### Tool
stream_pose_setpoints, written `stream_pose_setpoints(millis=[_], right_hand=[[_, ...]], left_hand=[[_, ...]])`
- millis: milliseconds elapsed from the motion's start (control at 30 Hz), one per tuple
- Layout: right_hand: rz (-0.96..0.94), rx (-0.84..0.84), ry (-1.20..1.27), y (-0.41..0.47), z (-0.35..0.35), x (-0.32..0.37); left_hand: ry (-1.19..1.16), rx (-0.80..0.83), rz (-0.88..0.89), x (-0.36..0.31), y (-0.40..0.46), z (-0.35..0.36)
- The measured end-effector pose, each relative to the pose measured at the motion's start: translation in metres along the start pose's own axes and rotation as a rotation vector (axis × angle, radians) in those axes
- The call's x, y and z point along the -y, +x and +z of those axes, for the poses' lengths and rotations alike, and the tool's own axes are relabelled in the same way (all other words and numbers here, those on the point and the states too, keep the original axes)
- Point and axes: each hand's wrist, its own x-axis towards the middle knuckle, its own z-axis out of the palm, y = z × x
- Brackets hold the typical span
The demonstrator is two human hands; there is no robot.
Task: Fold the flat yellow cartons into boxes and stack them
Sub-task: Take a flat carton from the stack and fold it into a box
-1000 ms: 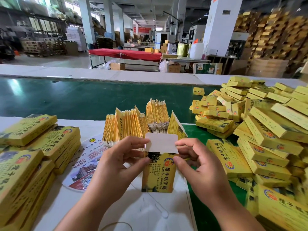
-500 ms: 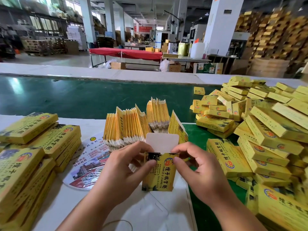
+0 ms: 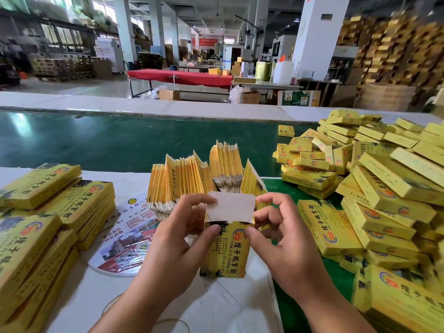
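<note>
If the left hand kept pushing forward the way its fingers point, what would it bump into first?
Probably the carton it already pinches, at the white flap. Past that stand the upright flat cartons, though depth is hard to judge.

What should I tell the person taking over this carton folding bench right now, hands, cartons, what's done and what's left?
Left hand and right hand both pinch one upright carton at its top corners; its white top flap stands open, not tucked.
Flat cartons stand on edge in a bundle just behind it.
Done: folded boxes are stacked at left and lie in a loose heap at right.
Left: tuck this flap shut, set the box on a stack, then fold the remaining flats.
</note>
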Motion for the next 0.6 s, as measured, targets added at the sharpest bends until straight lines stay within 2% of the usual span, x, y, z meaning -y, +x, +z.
stream_pose_setpoints(millis=[133, 233, 367, 600], right_hand=[[0.030, 0.042, 0.026, 0.0017, -0.0021, -0.0020], [0.022, 0.056, 0.022, 0.0025, -0.0026, -0.0008], [-0.003, 0.084, 0.037, 0.0028, -0.0029, 0.0027], [-0.016, 0.072, -0.014, 0.0006, -0.0063, 0.0017]], left_hand=[[-0.140, 0.039, -0.100, 0.0042, 0.0018, -0.0030], [-0.119, 0.067, -0.094, 0.0056, 0.0049, -0.0055], [-0.214, 0.081, -0.127, 0.0039, 0.0060, -0.0061], [-0.170, 0.028, -0.150, 0.0025, 0.0054, -0.0069]])
